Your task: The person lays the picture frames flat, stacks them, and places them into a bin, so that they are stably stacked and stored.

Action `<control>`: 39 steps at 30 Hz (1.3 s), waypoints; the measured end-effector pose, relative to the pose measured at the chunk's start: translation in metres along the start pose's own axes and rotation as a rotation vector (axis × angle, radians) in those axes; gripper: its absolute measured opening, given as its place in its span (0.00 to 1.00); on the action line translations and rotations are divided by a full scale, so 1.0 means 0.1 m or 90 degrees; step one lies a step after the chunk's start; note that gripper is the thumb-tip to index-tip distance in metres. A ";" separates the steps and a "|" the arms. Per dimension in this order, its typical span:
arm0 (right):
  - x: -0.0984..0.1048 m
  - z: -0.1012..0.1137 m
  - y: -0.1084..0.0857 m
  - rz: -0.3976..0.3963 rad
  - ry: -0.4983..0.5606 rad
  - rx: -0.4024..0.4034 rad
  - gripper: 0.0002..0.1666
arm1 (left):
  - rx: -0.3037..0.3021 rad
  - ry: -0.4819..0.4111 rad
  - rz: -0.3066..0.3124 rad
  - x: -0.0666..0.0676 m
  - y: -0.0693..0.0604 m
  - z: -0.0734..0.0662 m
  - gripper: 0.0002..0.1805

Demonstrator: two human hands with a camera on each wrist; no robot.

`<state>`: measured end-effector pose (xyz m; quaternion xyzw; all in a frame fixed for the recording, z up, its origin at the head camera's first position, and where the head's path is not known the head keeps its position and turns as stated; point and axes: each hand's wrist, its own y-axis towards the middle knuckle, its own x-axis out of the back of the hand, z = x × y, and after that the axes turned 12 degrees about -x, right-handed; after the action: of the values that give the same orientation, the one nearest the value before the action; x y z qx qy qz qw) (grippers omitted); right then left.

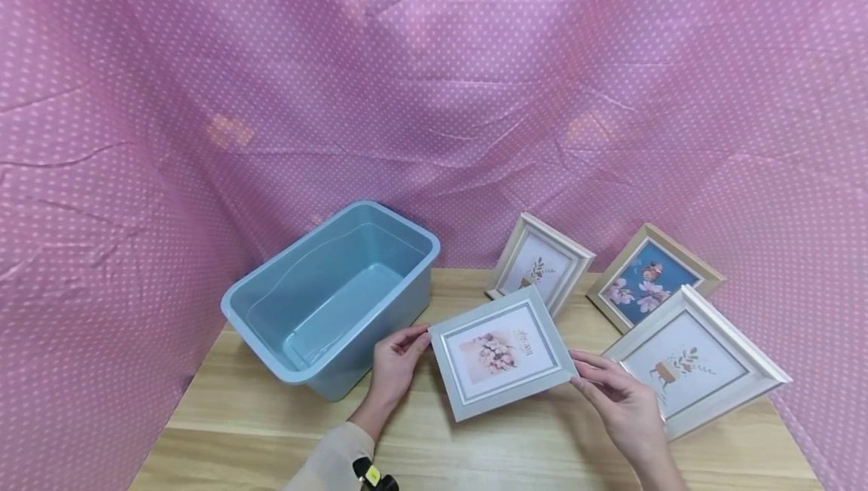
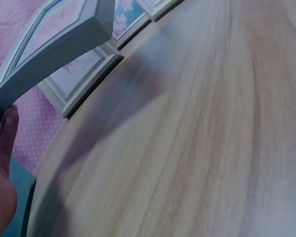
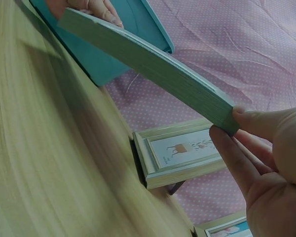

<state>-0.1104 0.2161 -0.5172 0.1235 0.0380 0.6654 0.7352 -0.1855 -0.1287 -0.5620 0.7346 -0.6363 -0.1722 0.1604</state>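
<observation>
A grey-green picture frame (image 1: pixel 444 370) with a pink flower print is held tilted above the table by both hands. The left hand (image 1: pixel 393 370) pinches its left corner; in the left wrist view that hand (image 2: pixel 2 163) is partly cut off at the edge. At the right corner, the right hand (image 1: pixel 627 408) grips between thumb and fingers. The right wrist view shows the thumb and fingers of this hand (image 3: pixel 271 158) on either side of the frame's edge (image 3: pixel 153 69). Table surface shows beneath the held frame.
A blue-grey plastic bin (image 1: pixel 400 303) stands at the left, its inside bare. Behind the held frame stands a small cream frame (image 1: pixel 573 250). At the right are a wood-toned frame (image 1: pixel 708 278) with a blue picture and a larger silver-white frame (image 1: pixel 753 340). Pink dotted cloth (image 1: pixel 434 99) surrounds the table.
</observation>
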 end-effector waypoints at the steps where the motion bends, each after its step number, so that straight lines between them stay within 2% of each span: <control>1: 0.00 0.00 -0.01 -0.001 -0.003 -0.001 0.13 | 0.003 0.004 -0.002 0.00 0.00 0.00 0.11; 5: 0.00 0.00 -0.04 -0.016 -0.048 -0.025 0.12 | 0.023 0.019 -0.004 -0.02 0.01 -0.02 0.11; 10: -0.01 -0.02 -0.07 -0.036 -0.094 -0.052 0.11 | 0.043 0.011 0.010 -0.02 0.01 -0.05 0.14; 19: -0.03 -0.08 -0.12 -0.043 -0.073 -0.042 0.12 | 0.037 -0.014 0.085 0.02 0.01 -0.03 0.23; 24: -0.04 -0.08 -0.15 -0.051 -0.070 -0.049 0.12 | 0.019 -0.013 0.126 0.05 0.00 -0.02 0.27; 30: -0.06 -0.09 -0.18 -0.062 -0.067 -0.073 0.13 | -0.017 0.032 0.182 0.10 0.01 0.01 0.29; 34: -0.08 -0.11 -0.22 -0.068 -0.068 -0.089 0.13 | -0.035 0.050 0.205 0.11 0.01 0.00 0.28; 39: -0.11 -0.16 -0.26 -0.080 -0.076 -0.082 0.13 | -0.048 0.068 0.222 0.12 0.02 0.01 0.28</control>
<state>-0.0902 0.2048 -0.5400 0.1128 -0.0413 0.6105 0.7829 -0.1861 -0.1405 -0.5622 0.6145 -0.7378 -0.1262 0.2493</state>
